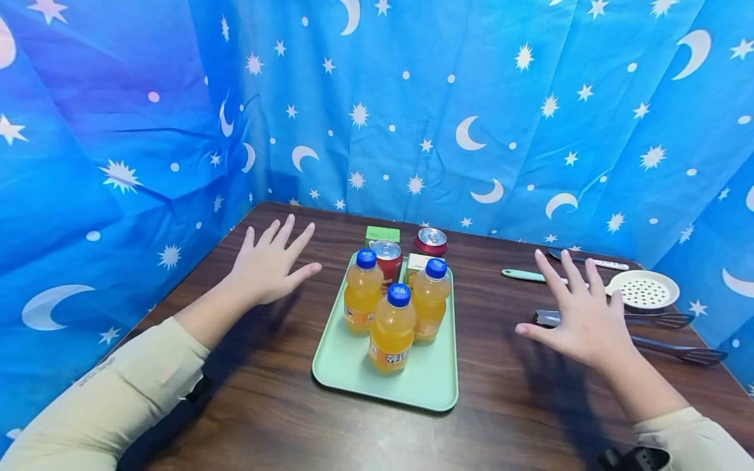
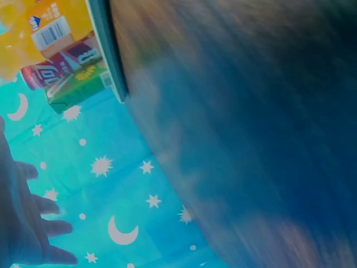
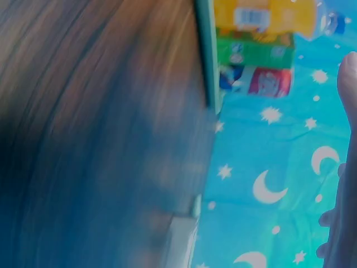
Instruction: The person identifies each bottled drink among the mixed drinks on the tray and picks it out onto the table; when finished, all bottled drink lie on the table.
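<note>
A pale green tray (image 1: 347, 376) lies on the dark wooden table. Three orange-drink bottles with blue caps stand upright on it: a front bottle (image 1: 391, 333), a left one (image 1: 363, 288) and a right one (image 1: 432, 297). Partly hidden behind them are a red can (image 1: 387, 256) and a small carton (image 1: 417, 263). My left hand (image 1: 268, 267), fingers spread, hovers left of the tray and touches nothing. On the other side, my right hand (image 1: 580, 317) is likewise spread and holds nothing, near the kitchen tools. Both hands show partly in their wrist views.
Toward the table's back are a green carton (image 1: 383, 233) and a second red can (image 1: 431, 242). At the right lie a white skimmer (image 1: 645, 290) with a green handle, a dark spoon-like utensil (image 1: 589, 259) and two dark slotted turners, partly behind my right hand. A star-and-moon curtain (image 1: 406, 118) surrounds the table.
</note>
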{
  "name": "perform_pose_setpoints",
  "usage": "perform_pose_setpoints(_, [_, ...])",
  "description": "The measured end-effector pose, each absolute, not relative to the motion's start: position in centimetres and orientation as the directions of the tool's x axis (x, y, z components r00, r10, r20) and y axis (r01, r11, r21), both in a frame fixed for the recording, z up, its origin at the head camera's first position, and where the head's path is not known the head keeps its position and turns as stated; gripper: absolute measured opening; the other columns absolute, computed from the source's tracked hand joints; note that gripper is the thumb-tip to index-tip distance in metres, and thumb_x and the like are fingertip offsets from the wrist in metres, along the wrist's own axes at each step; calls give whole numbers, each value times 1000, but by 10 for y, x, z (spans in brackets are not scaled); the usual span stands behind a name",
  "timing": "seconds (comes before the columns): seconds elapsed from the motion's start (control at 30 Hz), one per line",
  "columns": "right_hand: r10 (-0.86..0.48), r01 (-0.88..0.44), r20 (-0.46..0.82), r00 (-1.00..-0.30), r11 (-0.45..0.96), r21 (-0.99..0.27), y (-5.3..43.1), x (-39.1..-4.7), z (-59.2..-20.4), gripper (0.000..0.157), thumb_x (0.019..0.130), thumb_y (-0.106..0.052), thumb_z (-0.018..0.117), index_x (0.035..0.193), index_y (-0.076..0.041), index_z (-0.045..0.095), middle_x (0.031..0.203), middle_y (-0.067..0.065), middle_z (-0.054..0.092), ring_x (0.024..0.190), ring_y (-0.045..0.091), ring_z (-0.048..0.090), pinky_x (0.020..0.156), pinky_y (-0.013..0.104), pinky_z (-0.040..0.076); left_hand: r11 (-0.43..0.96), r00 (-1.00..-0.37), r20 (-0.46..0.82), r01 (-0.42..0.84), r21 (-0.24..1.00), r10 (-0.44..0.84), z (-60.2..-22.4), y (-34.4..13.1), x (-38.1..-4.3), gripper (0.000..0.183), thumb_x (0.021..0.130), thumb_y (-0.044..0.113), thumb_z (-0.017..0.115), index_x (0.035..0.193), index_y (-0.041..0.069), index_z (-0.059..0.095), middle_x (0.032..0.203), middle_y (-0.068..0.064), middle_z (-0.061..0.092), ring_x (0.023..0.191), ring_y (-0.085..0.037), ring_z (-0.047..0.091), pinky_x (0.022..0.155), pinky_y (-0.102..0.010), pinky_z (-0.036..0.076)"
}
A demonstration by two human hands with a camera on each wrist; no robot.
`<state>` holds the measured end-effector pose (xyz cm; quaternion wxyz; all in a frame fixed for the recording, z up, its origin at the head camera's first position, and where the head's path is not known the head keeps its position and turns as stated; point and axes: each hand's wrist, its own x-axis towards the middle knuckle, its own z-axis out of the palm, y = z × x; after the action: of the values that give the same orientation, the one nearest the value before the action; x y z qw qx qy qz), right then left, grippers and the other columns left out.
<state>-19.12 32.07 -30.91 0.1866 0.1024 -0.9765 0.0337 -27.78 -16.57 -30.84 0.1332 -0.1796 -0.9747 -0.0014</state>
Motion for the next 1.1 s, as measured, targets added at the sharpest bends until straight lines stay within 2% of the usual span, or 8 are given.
perform_pose_setpoints(0.2, [-280,-418,476,-833,883,-213,300,-187,-302,114,66,-49,78,151,-24,7,152,25,10,134,52,8,98,74,10,921,-921,270,337,196,280,-304,-151,-277,75,94,63,26,149,12,24,143,-19,38,127,-38,38,97,-60,37])
perform_pose_setpoints(0.3, [-301,-510,530,-793,804,-306,287,-186,-299,114,65,-43,82,151,-22,10,153,18,15,135,45,15,101,69,14,886,-933,250,334,323,260,-304,-143,-280,65,97,51,36,143,5,34,137,-20,44,125,-37,42,97,-56,39])
perform_pose_setpoints(0.47, [-235,-571,590,-772,663,-483,258,-175,-292,108,67,-50,80,150,-29,15,152,6,24,135,34,25,101,65,25,820,-942,222,331,467,254,-309,-129,-291,50,95,37,52,127,-1,50,124,-20,55,115,-33,50,96,-49,43])
perform_pose_setpoints(0.57, [-220,-616,600,-769,504,-605,240,-168,-288,100,71,-47,78,150,-29,17,150,5,28,134,33,29,105,52,31,796,-956,177,292,530,233,-312,-122,-294,46,94,35,55,123,-1,52,119,-19,57,111,-32,53,92,-46,46])
perform_pose_setpoints(0.7, [-280,-671,610,-741,294,-680,220,-161,-287,97,76,-41,76,150,-21,16,148,9,31,133,35,31,105,32,34,755,-979,41,179,631,197,-317,-115,-295,40,94,30,57,117,-2,53,105,-19,60,92,-32,61,70,-38,56])
perform_pose_setpoints(0.8, [-340,-689,611,-715,192,-699,208,-160,-288,97,78,-45,72,150,-17,14,148,12,29,131,38,32,104,33,36,729,-982,-81,69,681,169,-322,-111,-297,32,94,26,57,109,-2,54,86,-17,59,72,-29,62,49,-31,55])
perform_pose_setpoints(0.97, [-412,-696,596,-690,148,-703,192,-161,-293,95,80,-52,67,150,-15,14,146,17,31,129,38,35,101,42,39,723,-966,-205,-29,690,157,-331,-104,-298,27,94,23,58,102,-3,55,81,-16,58,67,-25,61,48,-31,55])
perform_pose_setpoints(1.1, [-428,-679,565,-705,181,-711,180,-160,-298,87,82,-47,68,148,-15,20,143,16,36,128,31,39,99,50,38,712,-949,-260,-58,699,177,-338,-101,-297,24,93,21,60,99,-2,55,80,-15,58,65,-22,59,50,-33,56])
